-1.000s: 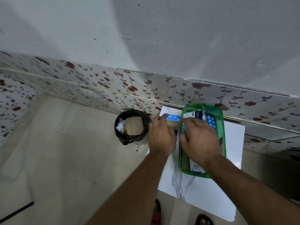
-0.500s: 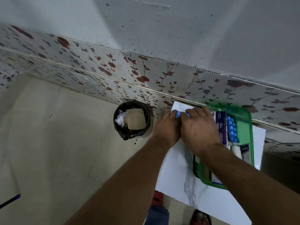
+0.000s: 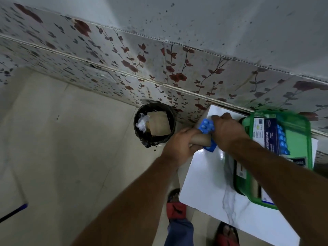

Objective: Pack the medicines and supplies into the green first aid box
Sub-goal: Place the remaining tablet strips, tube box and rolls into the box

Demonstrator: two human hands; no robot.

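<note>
Blister pack [image 3: 206, 127] lifted now — brown roll [image 3: 200, 140] revealed.

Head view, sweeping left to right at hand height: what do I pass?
Black-lined bin → left hand → cardboard tube → blue blister pack → right hand → green first aid box.

A glossy marble-patterned white table [image 3: 211, 174] carries a translucent green plastic box [image 3: 308, 139], beside a matt brown cardboard tube [image 3: 200, 139] and blue plastic blister pack [image 3: 205, 126].
</note>
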